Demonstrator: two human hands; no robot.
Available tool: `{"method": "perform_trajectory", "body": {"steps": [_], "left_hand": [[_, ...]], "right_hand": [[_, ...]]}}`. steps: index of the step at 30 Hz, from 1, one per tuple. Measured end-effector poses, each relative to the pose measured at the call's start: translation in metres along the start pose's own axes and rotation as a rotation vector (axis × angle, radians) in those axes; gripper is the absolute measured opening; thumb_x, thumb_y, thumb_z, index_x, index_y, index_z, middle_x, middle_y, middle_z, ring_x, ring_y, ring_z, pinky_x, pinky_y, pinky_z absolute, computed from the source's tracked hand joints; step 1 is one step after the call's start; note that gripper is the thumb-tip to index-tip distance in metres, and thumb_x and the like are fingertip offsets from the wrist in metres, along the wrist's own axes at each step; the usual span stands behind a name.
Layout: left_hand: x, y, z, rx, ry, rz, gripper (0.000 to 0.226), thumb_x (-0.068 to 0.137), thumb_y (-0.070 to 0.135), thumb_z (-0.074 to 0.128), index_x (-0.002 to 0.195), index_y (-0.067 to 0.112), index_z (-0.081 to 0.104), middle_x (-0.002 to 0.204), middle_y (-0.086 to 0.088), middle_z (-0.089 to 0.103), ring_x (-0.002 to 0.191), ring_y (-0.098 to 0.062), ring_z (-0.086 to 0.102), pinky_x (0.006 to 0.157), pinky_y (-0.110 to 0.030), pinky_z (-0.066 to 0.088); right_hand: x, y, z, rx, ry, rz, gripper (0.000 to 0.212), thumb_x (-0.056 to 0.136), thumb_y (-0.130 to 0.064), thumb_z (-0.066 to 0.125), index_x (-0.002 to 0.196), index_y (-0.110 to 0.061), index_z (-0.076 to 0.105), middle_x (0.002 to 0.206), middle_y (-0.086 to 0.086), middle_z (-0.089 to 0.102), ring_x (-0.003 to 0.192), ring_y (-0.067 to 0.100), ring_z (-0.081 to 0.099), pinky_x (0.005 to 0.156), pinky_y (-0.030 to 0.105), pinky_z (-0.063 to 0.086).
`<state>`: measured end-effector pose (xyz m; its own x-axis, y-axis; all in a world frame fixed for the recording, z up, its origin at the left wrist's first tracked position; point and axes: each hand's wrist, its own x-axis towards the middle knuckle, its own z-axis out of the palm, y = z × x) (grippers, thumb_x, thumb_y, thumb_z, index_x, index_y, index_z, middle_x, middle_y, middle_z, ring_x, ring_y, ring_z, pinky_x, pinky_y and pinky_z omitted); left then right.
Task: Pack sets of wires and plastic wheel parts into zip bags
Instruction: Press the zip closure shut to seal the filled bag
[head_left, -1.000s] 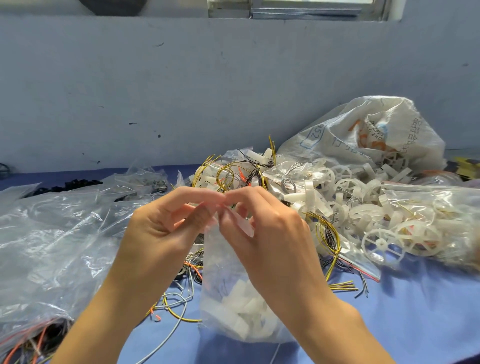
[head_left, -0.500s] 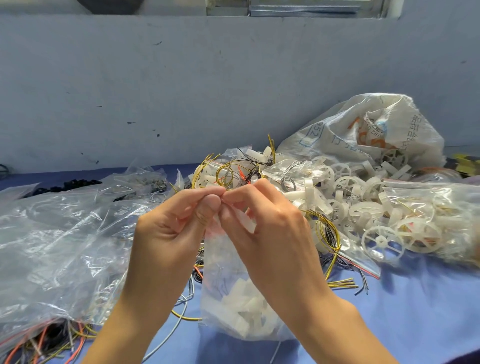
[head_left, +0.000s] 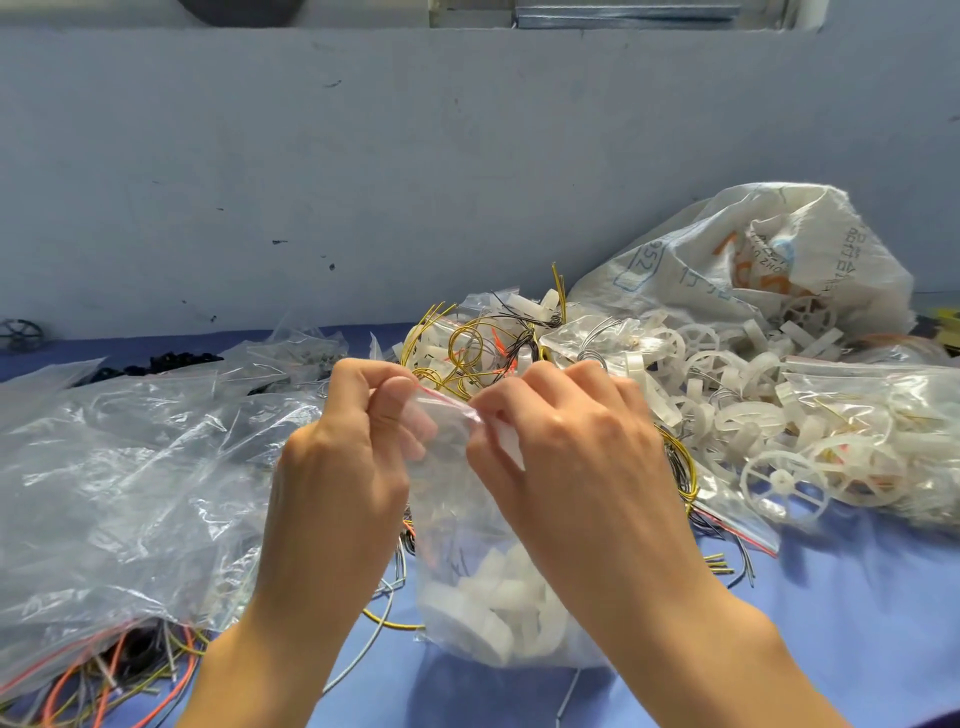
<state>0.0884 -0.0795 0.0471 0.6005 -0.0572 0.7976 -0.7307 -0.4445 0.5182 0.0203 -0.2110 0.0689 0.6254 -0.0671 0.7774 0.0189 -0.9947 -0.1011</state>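
Observation:
A small clear zip bag (head_left: 470, 545) with a red-striped top stands on the blue table, holding white plastic wheel parts (head_left: 498, 608) and thin wires. My left hand (head_left: 353, 457) pinches the bag's zip strip at its left end. My right hand (head_left: 576, 457) pinches the same strip at its right end, a short way from the left hand. The strip between them is stretched and visible. My right wrist covers part of the bag's right side.
A heap of loose white wheels (head_left: 727, 384) and filled zip bags (head_left: 872, 431) lies right, backed by a white woven sack (head_left: 748, 260). Coiled yellow wires (head_left: 462, 348) sit behind my hands. Large clear bags (head_left: 119, 467) with coloured wires (head_left: 104, 675) fill the left. A grey wall stands behind.
My two hands, pinching close together at the bag's top before, have moved apart along the zip strip. The red-striped strip now shows between them.

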Motion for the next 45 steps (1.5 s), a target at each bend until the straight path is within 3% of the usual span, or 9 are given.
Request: {"method": "perform_trajectory", "body": {"steps": [5, 10, 15, 21, 24, 35, 40, 43, 45], "left_hand": [[0.001, 0.006, 0.001, -0.389, -0.158, -0.139, 0.014, 0.095, 0.042, 0.054, 0.098, 0.030, 0.060, 0.085, 0.005, 0.071, 0.078, -0.012, 0.069, 0.070, -0.021, 0.052], [0.003, 0.010, 0.001, -0.516, -0.192, -0.147, 0.010, 0.087, 0.022, 0.066, 0.093, 0.016, 0.071, 0.079, 0.003, 0.071, 0.070, -0.009, 0.064, 0.069, -0.013, 0.048], [0.005, 0.011, -0.003, -0.549, -0.194, -0.169, 0.011, 0.082, 0.020, 0.069, 0.091, 0.017, 0.075, 0.073, 0.006, 0.071, 0.066, -0.007, 0.063, 0.066, -0.013, 0.049], [0.008, 0.002, -0.011, -0.514, -0.133, -0.272, 0.017, 0.080, 0.034, 0.064, 0.087, 0.021, 0.072, 0.069, 0.003, 0.069, 0.061, -0.002, 0.061, 0.059, -0.008, 0.045], [0.010, -0.005, -0.015, -0.486, -0.111, -0.283, 0.014, 0.081, 0.034, 0.064, 0.086, 0.023, 0.071, 0.073, 0.001, 0.070, 0.064, -0.004, 0.061, 0.064, -0.011, 0.049], [0.017, -0.019, -0.032, -0.332, -0.044, -0.276, 0.010, 0.091, 0.026, 0.063, 0.085, 0.028, 0.070, 0.079, 0.007, 0.071, 0.067, -0.005, 0.064, 0.067, -0.014, 0.051], [0.020, -0.005, -0.042, -0.051, -0.153, -0.094, 0.013, 0.089, 0.042, 0.065, 0.100, 0.037, 0.065, 0.099, 0.024, 0.066, 0.092, 0.006, 0.060, 0.070, -0.007, 0.043], [0.023, 0.015, -0.041, 0.205, -0.295, 0.198, 0.045, 0.086, 0.058, 0.058, 0.124, 0.034, 0.058, 0.117, 0.023, 0.057, 0.112, -0.003, 0.050, 0.092, -0.023, 0.038], [0.022, 0.031, -0.036, 0.215, -0.336, 0.273, 0.046, 0.087, 0.055, 0.052, 0.124, 0.029, 0.061, 0.118, 0.017, 0.062, 0.111, -0.013, 0.056, 0.097, -0.036, 0.042]], "right_hand": [[0.003, 0.003, -0.006, -0.018, -0.012, 0.004, 0.022, 0.093, -0.037, 0.050, 0.086, -0.025, 0.067, 0.080, -0.005, 0.062, 0.093, 0.024, 0.057, 0.101, 0.045, 0.039], [0.003, 0.003, -0.006, -0.035, -0.033, -0.040, 0.030, 0.099, -0.041, 0.043, 0.090, -0.026, 0.066, 0.082, -0.007, 0.066, 0.092, 0.021, 0.061, 0.113, 0.044, 0.032], [0.004, 0.007, -0.006, -0.039, -0.006, -0.098, 0.031, 0.103, -0.039, 0.042, 0.091, -0.028, 0.067, 0.079, -0.010, 0.066, 0.075, 0.020, 0.062, 0.100, 0.037, 0.039], [0.004, 0.019, -0.009, -0.029, 0.057, -0.119, 0.028, 0.100, -0.038, 0.050, 0.084, -0.027, 0.070, 0.074, -0.009, 0.066, 0.074, 0.022, 0.058, 0.096, 0.041, 0.043], [0.005, 0.026, -0.010, 0.001, 0.058, -0.099, 0.025, 0.098, -0.040, 0.052, 0.086, -0.028, 0.070, 0.075, -0.009, 0.066, 0.075, 0.022, 0.058, 0.090, 0.039, 0.043], [0.006, 0.047, -0.011, 0.389, 0.054, 0.068, 0.013, 0.092, -0.035, 0.064, 0.094, -0.027, 0.074, 0.084, -0.012, 0.068, 0.076, 0.016, 0.060, 0.077, 0.040, 0.049], [0.007, 0.042, -0.009, 0.589, 0.046, 0.118, 0.005, 0.088, -0.029, 0.071, 0.091, -0.030, 0.076, 0.084, -0.016, 0.067, 0.073, 0.005, 0.056, 0.071, 0.023, 0.046], [0.008, 0.034, -0.007, 0.618, 0.069, 0.069, 0.007, 0.089, -0.029, 0.070, 0.092, -0.031, 0.075, 0.083, -0.017, 0.065, 0.073, 0.001, 0.054, 0.070, 0.015, 0.043], [0.007, 0.028, -0.005, 0.620, 0.087, 0.014, 0.009, 0.090, -0.030, 0.067, 0.095, -0.030, 0.075, 0.085, -0.016, 0.067, 0.073, -0.001, 0.053, 0.071, 0.018, 0.045]]}}
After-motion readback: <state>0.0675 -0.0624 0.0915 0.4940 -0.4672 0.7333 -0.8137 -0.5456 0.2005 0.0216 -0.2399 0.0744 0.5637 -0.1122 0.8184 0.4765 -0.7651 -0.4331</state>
